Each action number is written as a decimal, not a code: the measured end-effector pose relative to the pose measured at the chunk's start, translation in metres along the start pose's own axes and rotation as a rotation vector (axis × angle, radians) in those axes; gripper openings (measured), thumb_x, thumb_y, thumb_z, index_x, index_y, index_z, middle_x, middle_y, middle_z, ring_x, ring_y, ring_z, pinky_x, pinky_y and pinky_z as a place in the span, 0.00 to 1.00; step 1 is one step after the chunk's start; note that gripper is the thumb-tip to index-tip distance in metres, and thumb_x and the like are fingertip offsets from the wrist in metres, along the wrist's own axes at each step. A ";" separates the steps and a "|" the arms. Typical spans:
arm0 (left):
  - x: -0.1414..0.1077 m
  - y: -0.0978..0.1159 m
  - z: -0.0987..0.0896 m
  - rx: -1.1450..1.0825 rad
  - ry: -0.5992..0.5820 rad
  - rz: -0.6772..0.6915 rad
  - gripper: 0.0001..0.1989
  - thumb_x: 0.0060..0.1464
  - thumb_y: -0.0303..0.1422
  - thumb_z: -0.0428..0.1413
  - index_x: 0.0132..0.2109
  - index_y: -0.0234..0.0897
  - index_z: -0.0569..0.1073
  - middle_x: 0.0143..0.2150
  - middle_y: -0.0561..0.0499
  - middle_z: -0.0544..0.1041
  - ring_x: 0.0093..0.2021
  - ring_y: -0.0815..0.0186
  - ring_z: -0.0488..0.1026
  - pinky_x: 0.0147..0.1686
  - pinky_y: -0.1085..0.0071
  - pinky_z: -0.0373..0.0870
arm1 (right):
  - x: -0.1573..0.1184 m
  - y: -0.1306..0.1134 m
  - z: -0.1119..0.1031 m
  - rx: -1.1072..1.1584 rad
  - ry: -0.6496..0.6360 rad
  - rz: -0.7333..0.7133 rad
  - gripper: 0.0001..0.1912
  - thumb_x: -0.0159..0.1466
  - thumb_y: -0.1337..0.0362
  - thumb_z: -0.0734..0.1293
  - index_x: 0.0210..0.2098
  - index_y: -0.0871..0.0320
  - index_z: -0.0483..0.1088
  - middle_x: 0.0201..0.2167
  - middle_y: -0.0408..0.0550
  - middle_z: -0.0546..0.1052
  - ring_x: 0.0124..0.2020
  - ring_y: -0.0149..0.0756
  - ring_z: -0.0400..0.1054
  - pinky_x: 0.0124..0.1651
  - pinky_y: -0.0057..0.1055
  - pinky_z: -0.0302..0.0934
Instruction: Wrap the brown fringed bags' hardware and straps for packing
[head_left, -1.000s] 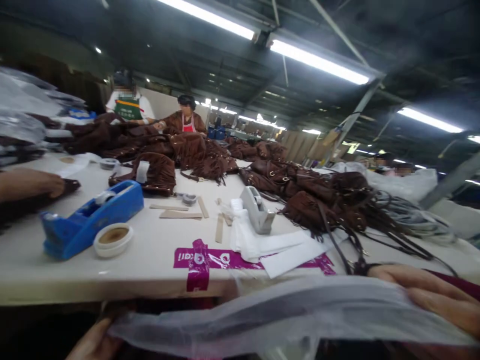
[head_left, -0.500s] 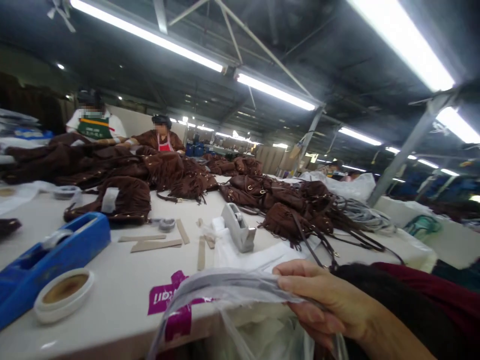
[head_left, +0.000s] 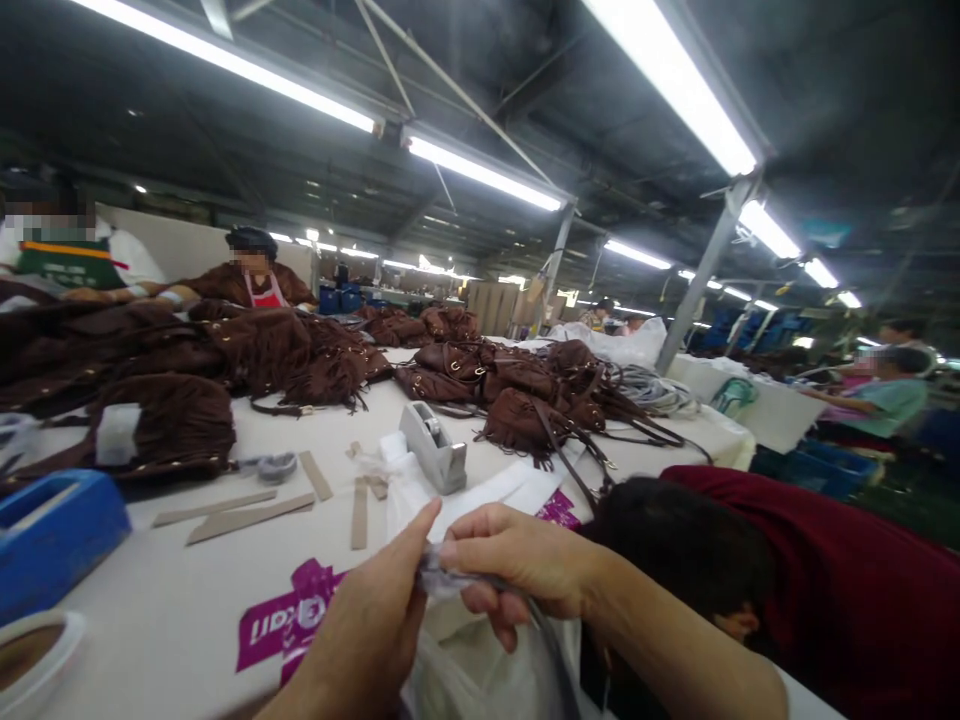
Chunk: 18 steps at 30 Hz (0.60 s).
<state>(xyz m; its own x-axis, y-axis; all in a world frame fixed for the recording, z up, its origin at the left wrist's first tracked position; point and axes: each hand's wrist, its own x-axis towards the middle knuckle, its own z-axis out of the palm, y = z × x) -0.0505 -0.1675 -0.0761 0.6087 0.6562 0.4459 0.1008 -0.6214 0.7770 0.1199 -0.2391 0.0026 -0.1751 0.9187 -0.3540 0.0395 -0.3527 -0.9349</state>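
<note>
A grey strap wrapped in thin clear plastic (head_left: 551,650) crosses the front edge of the table. My right hand (head_left: 517,560) is closed round it, thumb and forefinger pinching the wrapped end. From the left, my left hand (head_left: 375,610) meets it at the same spot, its thumb raised along the strap; most of its fingers are hidden behind. Beneath both hands hangs a translucent plastic bag (head_left: 465,665), its contents unclear. Purple printed plastic (head_left: 281,620) lies beside my left wrist. Just beyond my fingers stands a grey tape dispenser (head_left: 435,450) on white sheets (head_left: 495,500).
Brown fringed bags (head_left: 525,380) are piled along the table (head_left: 187,620). A blue tape dispenser (head_left: 64,535) and a tape roll (head_left: 45,650) sit at the left, near cardboard strips (head_left: 255,515). A person in dark red (head_left: 825,580) bends close at my right. Two co-workers stand across the table.
My left hand has come into view and joined the right on the wrapped strap. The strap's loop is no longer spread out. The view has turned right, showing more of the bending person.
</note>
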 end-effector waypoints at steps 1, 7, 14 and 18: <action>0.005 0.001 0.007 -0.038 -0.024 -0.017 0.28 0.52 0.29 0.55 0.61 0.43 0.69 0.57 0.44 0.75 0.55 0.50 0.73 0.57 0.60 0.68 | 0.003 0.005 -0.001 0.025 -0.005 0.000 0.14 0.52 0.56 0.71 0.25 0.61 0.68 0.13 0.35 0.69 0.07 0.19 0.55 0.11 0.18 0.58; 0.008 -0.025 0.006 0.168 0.030 -0.135 0.16 0.43 0.29 0.58 0.42 0.41 0.80 0.44 0.41 0.82 0.43 0.46 0.78 0.45 0.61 0.73 | 0.016 0.038 -0.012 0.214 -0.065 0.006 0.19 0.51 0.52 0.74 0.27 0.61 0.68 0.13 0.34 0.68 0.08 0.18 0.53 0.12 0.17 0.55; 0.020 -0.066 -0.065 0.632 0.018 -0.224 0.18 0.55 0.33 0.45 0.49 0.40 0.72 0.46 0.44 0.80 0.46 0.51 0.76 0.45 0.63 0.68 | 0.003 0.080 -0.031 0.372 -0.182 0.030 0.22 0.50 0.53 0.77 0.30 0.63 0.68 0.16 0.36 0.69 0.12 0.19 0.59 0.16 0.17 0.59; 0.020 -0.077 -0.092 0.751 0.069 -0.207 0.16 0.60 0.34 0.40 0.47 0.40 0.70 0.39 0.48 0.80 0.42 0.55 0.77 0.41 0.68 0.66 | -0.007 0.102 -0.036 0.415 -0.208 0.047 0.23 0.49 0.53 0.78 0.30 0.65 0.69 0.17 0.38 0.70 0.12 0.20 0.60 0.16 0.19 0.61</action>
<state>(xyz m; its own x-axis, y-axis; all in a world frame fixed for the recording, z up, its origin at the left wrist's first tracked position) -0.1187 -0.0673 -0.0867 0.4717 0.8001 0.3706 0.7273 -0.5906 0.3495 0.1605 -0.2746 -0.0910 -0.3783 0.8597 -0.3434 -0.3378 -0.4736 -0.8134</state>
